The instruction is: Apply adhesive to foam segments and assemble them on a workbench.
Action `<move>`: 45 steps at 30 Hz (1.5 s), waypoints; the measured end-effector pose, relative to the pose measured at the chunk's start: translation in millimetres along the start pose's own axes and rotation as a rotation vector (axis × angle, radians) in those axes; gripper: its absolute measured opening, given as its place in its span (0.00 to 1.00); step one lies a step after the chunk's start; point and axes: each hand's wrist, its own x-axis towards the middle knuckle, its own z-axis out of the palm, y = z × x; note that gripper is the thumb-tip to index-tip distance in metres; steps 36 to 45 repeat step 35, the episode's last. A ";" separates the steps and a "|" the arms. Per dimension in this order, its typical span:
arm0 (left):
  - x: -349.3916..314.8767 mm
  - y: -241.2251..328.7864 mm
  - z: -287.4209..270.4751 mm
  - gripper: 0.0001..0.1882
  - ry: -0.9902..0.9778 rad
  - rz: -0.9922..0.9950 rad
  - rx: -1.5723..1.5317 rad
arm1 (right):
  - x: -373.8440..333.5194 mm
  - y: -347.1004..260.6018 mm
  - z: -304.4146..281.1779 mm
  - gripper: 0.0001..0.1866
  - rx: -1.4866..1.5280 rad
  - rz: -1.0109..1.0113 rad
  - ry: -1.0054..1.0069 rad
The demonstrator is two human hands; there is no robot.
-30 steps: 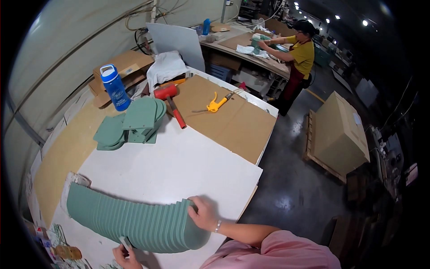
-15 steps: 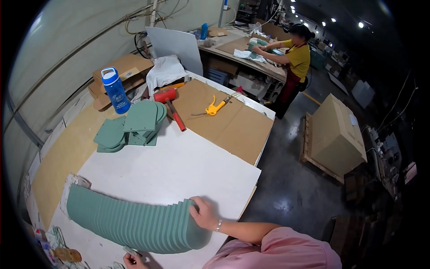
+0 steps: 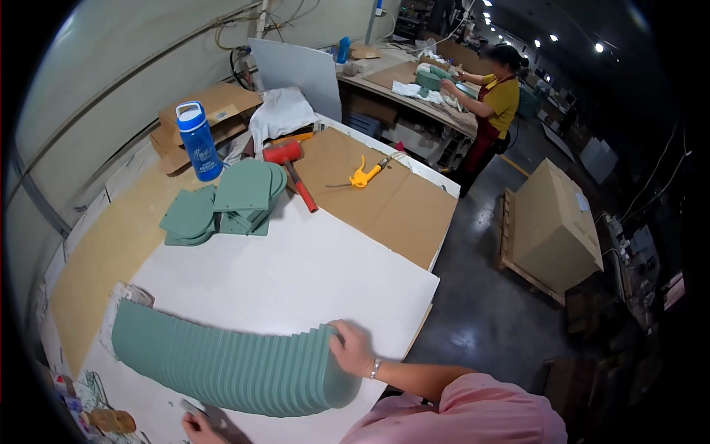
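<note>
A long row of green flat pieces (image 3: 222, 362) stands on edge across the near part of the white table top (image 3: 296, 274), fanned like a ribbed arch. My right hand (image 3: 351, 348) presses against the row's right end, fingers curled over the last piece. My left hand (image 3: 201, 425) is at the bottom edge in front of the row, closed on a small dark tool whose shape is unclear. Further back lie two low stacks of green arch-shaped pieces (image 3: 225, 203).
A red mallet (image 3: 292, 169), a yellow air gun (image 3: 362, 176) on brown board, a blue bottle (image 3: 198, 140), white cloth (image 3: 279, 112) and cardboard lie at the back. Another person (image 3: 492, 96) works at a far bench. A boxed pallet (image 3: 551, 226) stands on the floor right.
My left hand has slipped lower, toward the bottom edge. The row of green pieces and my right hand stay in place. The far person has shifted slightly at the bench.
</note>
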 end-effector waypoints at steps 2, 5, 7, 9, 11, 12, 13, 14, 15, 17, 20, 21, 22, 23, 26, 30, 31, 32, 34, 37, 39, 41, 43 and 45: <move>50.6 -2.5 4.7 0.13 0.127 0.142 -0.228 | 1.5 -2.1 5.4 0.12 0.009 -0.014 -0.014; 89.5 -40.1 8.1 0.12 0.227 0.218 -0.161 | -2.7 19.1 29.7 0.13 -0.048 0.022 -0.033; 59.9 -14.5 23.0 0.11 0.134 0.132 -0.201 | -5.2 39.6 29.2 0.14 -0.005 0.067 -0.020; 39.2 -36.1 26.3 0.10 0.094 0.150 -0.195 | 2.4 34.0 8.4 0.14 0.001 -0.003 -0.092; 36.2 -46.4 21.0 0.12 0.070 0.117 -0.183 | 5.8 32.3 13.5 0.16 0.221 -0.034 -0.002; 47.3 -32.6 17.9 0.12 0.093 0.153 -0.224 | 5.2 27.8 16.0 0.17 0.246 0.007 -0.003; 64.1 -18.7 12.0 0.12 0.155 0.170 -0.207 | 4.0 22.0 18.7 0.18 0.267 0.047 0.004; 89.5 -5.9 16.0 0.12 0.173 0.220 -0.180 | 7.0 18.7 16.4 0.18 0.266 0.046 -0.019; 112.5 12.8 13.7 0.13 0.204 0.310 -0.145 | 7.3 14.5 18.4 0.19 0.236 0.044 -0.036; 140.8 38.4 5.8 0.14 0.239 0.389 -0.102 | 2.7 12.7 22.7 0.20 0.205 0.042 -0.065; 146.6 44.9 -0.2 0.16 0.217 0.507 0.131 | 3.0 13.5 20.7 0.21 0.180 -0.008 -0.112; 138.4 34.0 -4.7 0.16 0.222 0.504 0.129 | 1.7 13.6 20.8 0.21 0.169 -0.007 -0.080; 127.5 17.8 -11.4 0.15 0.207 0.453 0.136 | 2.3 14.3 20.2 0.22 0.159 -0.005 -0.046; 118.2 5.9 -19.7 0.14 0.188 0.402 0.148 | 0.1 14.7 19.4 0.22 0.159 -0.003 -0.050; 130.3 7.1 -24.6 0.13 0.233 0.379 0.145 | -1.6 13.9 15.2 0.24 0.152 0.031 -0.081; 176.1 59.6 -10.2 0.15 0.188 0.533 0.152 | 2.3 9.3 21.6 0.22 0.154 0.001 -0.072; 179.2 64.9 -5.4 0.15 0.119 0.588 0.199 | 2.7 9.7 21.8 0.22 0.148 0.005 -0.065; 177.1 62.7 -7.0 0.15 0.123 0.592 0.245 | 4.5 10.2 20.1 0.22 0.151 0.004 -0.072; 172.6 34.9 -18.1 0.16 0.096 0.500 0.251 | 4.9 15.5 18.1 0.23 0.168 0.032 -0.075; 166.4 9.7 -38.3 0.16 0.072 0.411 0.268 | 6.5 16.1 21.6 0.23 0.177 0.035 -0.075; 166.4 9.7 -38.3 0.16 0.072 0.411 0.268 | 6.5 16.1 21.6 0.23 0.177 0.035 -0.075; 166.4 9.7 -38.3 0.16 0.072 0.411 0.268 | 6.5 16.1 21.6 0.23 0.177 0.035 -0.075; 166.4 9.7 -38.3 0.16 0.072 0.411 0.268 | 6.5 16.1 21.6 0.23 0.177 0.035 -0.075; 166.4 9.7 -38.3 0.16 0.072 0.411 0.268 | 6.5 16.1 21.6 0.23 0.177 0.035 -0.075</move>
